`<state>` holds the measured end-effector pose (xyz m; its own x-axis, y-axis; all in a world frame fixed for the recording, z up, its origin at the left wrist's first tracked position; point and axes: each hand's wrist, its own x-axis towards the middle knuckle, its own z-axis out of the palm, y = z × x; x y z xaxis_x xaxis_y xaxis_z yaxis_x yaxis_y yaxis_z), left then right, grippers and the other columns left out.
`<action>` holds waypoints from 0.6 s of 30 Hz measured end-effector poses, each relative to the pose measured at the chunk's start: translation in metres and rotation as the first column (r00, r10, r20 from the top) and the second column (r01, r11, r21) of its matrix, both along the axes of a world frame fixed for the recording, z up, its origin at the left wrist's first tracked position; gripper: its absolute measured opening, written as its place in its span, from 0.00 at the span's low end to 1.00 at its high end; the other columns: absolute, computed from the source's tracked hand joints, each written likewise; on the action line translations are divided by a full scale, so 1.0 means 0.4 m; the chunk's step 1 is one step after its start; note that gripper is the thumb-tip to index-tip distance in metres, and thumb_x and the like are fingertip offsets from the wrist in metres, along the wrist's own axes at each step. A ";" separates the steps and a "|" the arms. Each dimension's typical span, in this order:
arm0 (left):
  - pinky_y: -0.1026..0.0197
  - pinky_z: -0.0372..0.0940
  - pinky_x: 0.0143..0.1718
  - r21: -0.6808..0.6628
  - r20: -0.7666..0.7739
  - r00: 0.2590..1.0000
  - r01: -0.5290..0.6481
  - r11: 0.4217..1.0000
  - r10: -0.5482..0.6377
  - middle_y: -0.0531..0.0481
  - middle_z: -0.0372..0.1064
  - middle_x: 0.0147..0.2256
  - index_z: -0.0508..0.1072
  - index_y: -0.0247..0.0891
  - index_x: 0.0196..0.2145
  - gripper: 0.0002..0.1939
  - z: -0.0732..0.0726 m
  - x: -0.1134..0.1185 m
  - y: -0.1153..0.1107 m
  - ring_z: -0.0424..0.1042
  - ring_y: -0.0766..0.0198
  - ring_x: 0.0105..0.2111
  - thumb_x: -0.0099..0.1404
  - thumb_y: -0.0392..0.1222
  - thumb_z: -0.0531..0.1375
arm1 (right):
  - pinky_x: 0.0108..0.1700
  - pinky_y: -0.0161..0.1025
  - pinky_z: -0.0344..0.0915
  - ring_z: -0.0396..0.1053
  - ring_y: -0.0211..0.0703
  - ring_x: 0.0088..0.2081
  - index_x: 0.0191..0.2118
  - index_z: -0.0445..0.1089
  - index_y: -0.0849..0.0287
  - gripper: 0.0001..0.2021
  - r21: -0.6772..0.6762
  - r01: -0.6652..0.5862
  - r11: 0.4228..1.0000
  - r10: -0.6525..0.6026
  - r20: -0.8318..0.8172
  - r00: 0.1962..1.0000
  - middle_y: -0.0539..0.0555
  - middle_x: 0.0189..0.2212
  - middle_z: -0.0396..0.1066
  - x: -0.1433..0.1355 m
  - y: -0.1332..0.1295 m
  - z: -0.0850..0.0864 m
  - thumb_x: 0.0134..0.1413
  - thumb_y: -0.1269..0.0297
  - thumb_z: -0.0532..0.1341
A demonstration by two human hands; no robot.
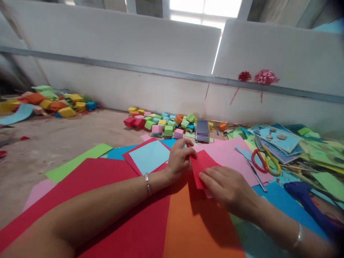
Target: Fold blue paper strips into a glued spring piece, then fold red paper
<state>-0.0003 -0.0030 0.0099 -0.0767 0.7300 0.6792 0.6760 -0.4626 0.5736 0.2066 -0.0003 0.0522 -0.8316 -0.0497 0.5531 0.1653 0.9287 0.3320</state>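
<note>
A folded piece of red paper (200, 163) is held between my two hands, above a large orange sheet (199, 229). My left hand (180, 157) pinches its upper left corner between thumb and fingers. My right hand (225, 184) grips the lower right part, its fingers pressed along the front; the thumb is hidden behind the paper. A bit of pink shows below the red paper. To the left of my left hand, a light blue square (149, 156) lies on a red square. A large red sheet (107, 179) spreads under my left forearm.
Small coloured paper boxes (168, 130) line the wall, with another pile (67, 111) at the far left. A phone (202, 130) stands behind my hands. On the right lie scissors (272, 163), a craft knife (256, 173), a blue glue gun (309, 200) and stacked papers.
</note>
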 end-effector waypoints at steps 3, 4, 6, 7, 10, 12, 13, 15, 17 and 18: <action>0.50 0.71 0.48 -0.032 0.076 0.995 0.061 0.998 -0.059 0.45 0.73 0.44 0.78 0.40 0.23 0.17 -0.002 -0.003 -0.001 0.73 0.56 0.46 0.50 0.26 0.51 | 0.33 0.41 0.62 0.70 0.45 0.32 0.40 0.74 0.68 0.12 0.112 0.085 0.990 -0.083 -0.021 0.996 0.59 0.31 0.76 -0.009 -0.055 -0.039 0.64 0.77 0.52; 0.50 0.72 0.47 -0.046 0.101 0.992 0.083 0.995 -0.078 0.45 0.75 0.44 0.78 0.40 0.23 0.18 -0.004 -0.005 -0.001 0.74 0.56 0.45 0.49 0.26 0.50 | 0.33 0.42 0.61 0.69 0.46 0.32 0.39 0.74 0.68 0.12 0.144 0.107 0.984 -0.102 -0.037 0.994 0.60 0.31 0.75 -0.009 -0.067 -0.053 0.63 0.78 0.53; 0.49 0.75 0.43 -0.082 0.136 0.984 0.124 0.989 -0.113 0.45 0.77 0.39 0.78 0.40 0.24 0.18 -0.005 -0.010 0.003 0.75 0.55 0.42 0.50 0.28 0.49 | 0.33 0.43 0.60 0.68 0.45 0.31 0.35 0.74 0.67 0.11 0.168 0.121 0.978 -0.120 -0.015 0.993 0.60 0.31 0.75 -0.002 -0.086 -0.075 0.62 0.78 0.54; 0.48 0.75 0.42 -0.101 0.143 0.981 0.145 0.984 -0.129 0.45 0.77 0.36 0.78 0.40 0.25 0.19 -0.004 -0.013 0.005 0.76 0.54 0.41 0.50 0.28 0.48 | 0.33 0.43 0.60 0.68 0.45 0.31 0.34 0.74 0.66 0.11 0.162 0.121 0.979 -0.123 -0.001 0.992 0.60 0.31 0.75 0.004 -0.092 -0.082 0.61 0.79 0.55; 0.47 0.74 0.41 -0.158 0.108 0.977 0.197 0.968 -0.181 0.44 0.78 0.33 0.80 0.39 0.28 0.17 0.006 -0.012 0.006 0.76 0.52 0.37 0.56 0.32 0.50 | 0.35 0.44 0.61 0.68 0.45 0.32 0.35 0.74 0.66 0.12 0.096 0.136 0.986 -0.138 0.018 0.990 0.60 0.32 0.75 0.027 -0.102 -0.093 0.62 0.79 0.54; 0.46 0.71 0.45 -0.193 0.043 0.965 0.263 0.945 -0.260 0.46 0.79 0.32 0.81 0.40 0.28 0.12 0.014 -0.001 -0.003 0.76 0.52 0.38 0.57 0.37 0.57 | 0.36 0.43 0.62 0.68 0.45 0.34 0.38 0.74 0.67 0.12 0.035 0.154 0.987 -0.155 0.013 0.988 0.60 0.33 0.75 0.043 -0.103 -0.095 0.64 0.78 0.52; 0.45 0.69 0.48 -0.214 -0.020 0.949 0.302 0.929 -0.314 0.46 0.80 0.33 0.82 0.42 0.29 0.09 0.017 0.006 -0.009 0.75 0.51 0.40 0.56 0.39 0.60 | 0.36 0.43 0.62 0.68 0.45 0.35 0.39 0.74 0.67 0.12 0.003 0.165 0.986 -0.165 0.011 0.986 0.60 0.33 0.75 0.050 -0.103 -0.096 0.65 0.77 0.52; 0.43 0.64 0.52 -0.269 -0.216 0.889 0.344 0.900 -0.405 0.46 0.80 0.40 0.83 0.44 0.35 0.10 0.020 0.020 -0.024 0.73 0.49 0.47 0.56 0.40 0.63 | 0.36 0.42 0.62 0.67 0.45 0.35 0.39 0.74 0.66 0.12 -0.059 0.178 0.982 -0.178 0.008 0.984 0.59 0.33 0.74 0.065 -0.101 -0.100 0.66 0.76 0.52; 0.41 0.62 0.52 -0.323 -0.396 0.815 0.307 0.895 -0.422 0.43 0.77 0.47 0.81 0.44 0.43 0.14 0.019 0.030 -0.038 0.71 0.46 0.51 0.60 0.40 0.61 | 0.37 0.42 0.62 0.67 0.45 0.35 0.39 0.73 0.66 0.13 -0.113 0.190 0.975 -0.189 0.019 0.982 0.59 0.33 0.74 0.079 -0.100 -0.105 0.67 0.75 0.51; 0.40 0.62 0.51 -0.342 -0.454 0.790 0.272 0.900 -0.411 0.42 0.75 0.49 0.80 0.44 0.46 0.16 0.018 0.033 -0.043 0.70 0.46 0.51 0.62 0.40 0.60 | 0.37 0.42 0.62 0.67 0.45 0.36 0.38 0.73 0.65 0.14 -0.135 0.195 0.971 -0.193 0.031 0.981 0.59 0.32 0.74 0.086 -0.099 -0.107 0.67 0.75 0.50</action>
<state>0.0128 -0.0202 0.0170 0.5106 0.7878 0.3445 0.7234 -0.6101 0.3231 0.2412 -0.0399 0.0095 -0.8274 0.1887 0.5290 0.3422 0.9162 0.2084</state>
